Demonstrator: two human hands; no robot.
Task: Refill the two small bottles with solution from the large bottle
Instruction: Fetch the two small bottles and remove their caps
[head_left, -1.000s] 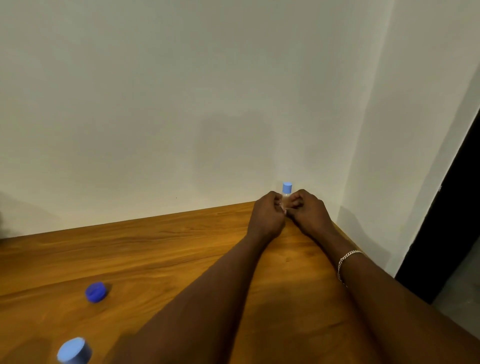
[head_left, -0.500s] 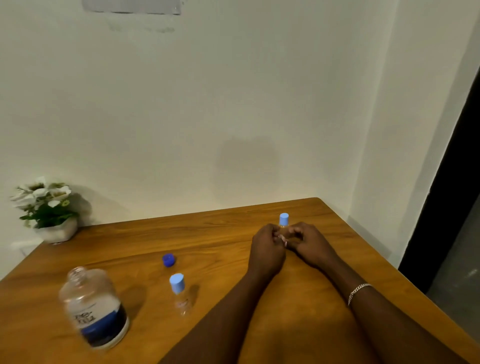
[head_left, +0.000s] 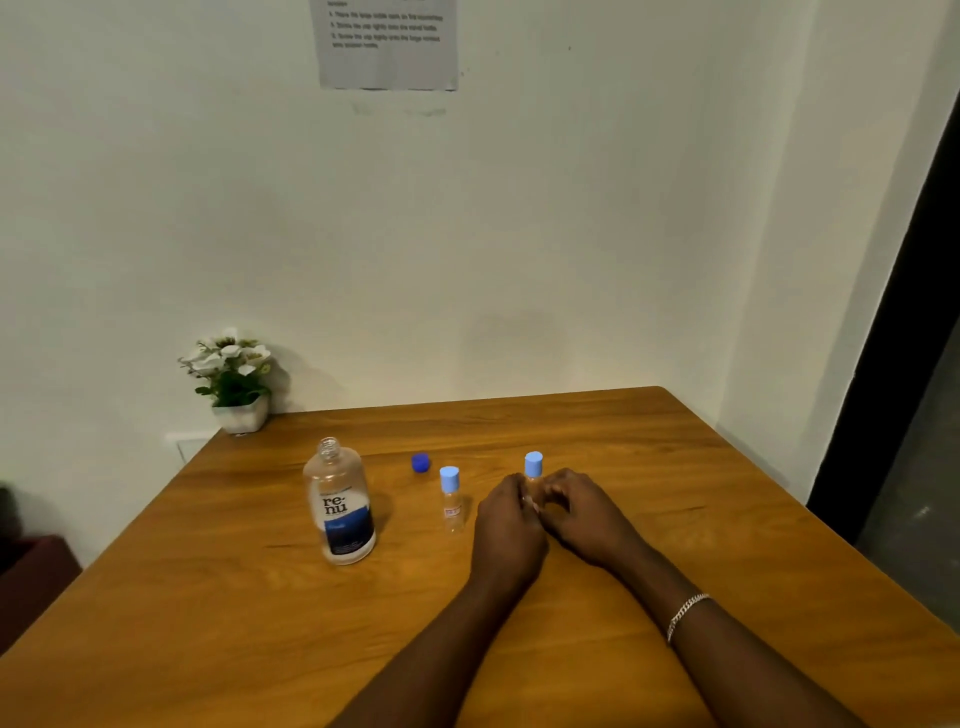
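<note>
One potted plant with white flowers stands at the counter's back left corner, against the wall. To its right, toward the middle of the counter, stands one large bottle. It is upright and clear, with a blue and white label, and its neck is open with no cap on it. One dark blue cap lies loose on the wood just right of the large bottle and a little farther back.

There are two small bottles, both upright and each with a light blue cap on. The first small bottle stands free, just right of the loose cap and a little nearer. The second small bottle stands to its right, nearer the counter's right edge, with only its cap and neck showing above the fingers.

Both hands meet around it. The left hand curls in from the left and the right hand from the right, with their fingertips gathered on the bottle's body. One silver bracelet circles the right wrist. One printed sheet hangs on the wall above; its text is too blurred to read.
</note>
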